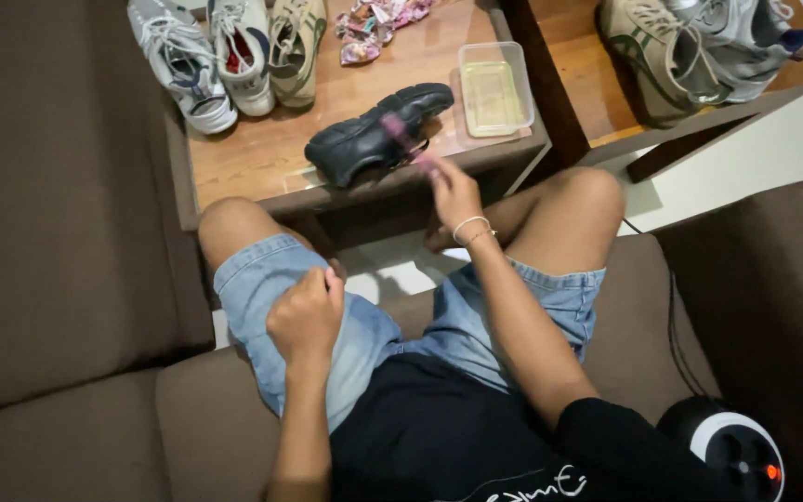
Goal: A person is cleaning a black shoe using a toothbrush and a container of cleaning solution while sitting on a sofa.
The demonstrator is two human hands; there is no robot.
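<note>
My right hand (453,191) is closed on a pink brush (408,141), bristles against the black shoe (378,135) at the table (253,163) edge. Left hand (307,316) fisted on my thigh, empty or not I cannot tell. Shoe likely stiff-soled, light; best gripped at heel.

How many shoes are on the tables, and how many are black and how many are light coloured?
Black shoe, by the right hand with its pink brush: 1
Light shoes on the near table: 3
Light shoes on the far table: 2, maybe more, since they overlap
Total: 6
</note>
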